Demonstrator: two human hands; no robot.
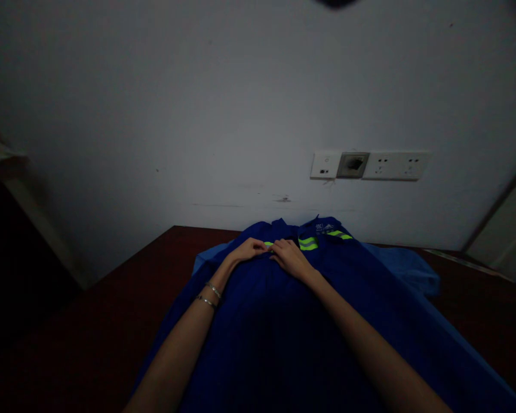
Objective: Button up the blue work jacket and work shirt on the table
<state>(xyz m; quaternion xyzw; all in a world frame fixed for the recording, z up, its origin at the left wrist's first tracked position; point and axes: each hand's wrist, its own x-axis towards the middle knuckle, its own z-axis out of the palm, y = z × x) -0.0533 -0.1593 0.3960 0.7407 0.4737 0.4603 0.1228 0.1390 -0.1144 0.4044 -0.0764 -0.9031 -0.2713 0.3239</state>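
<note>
A dark blue work shirt (284,327) with neon yellow-green stripes (308,243) lies spread on a dark brown table (90,338), collar toward the wall. My left hand (248,250) and my right hand (289,256) meet at the chest of the shirt, just below the collar. Both have their fingers curled and pinched on the fabric at the front opening. Two thin bracelets (210,293) circle my left wrist. What the fingertips grip under them is too dark to make out in detail.
A white wall rises right behind the table, with a row of sockets (370,166), one plate open. A lighter blue cloth (406,267) lies under the shirt at the right. Dark furniture stands at the left.
</note>
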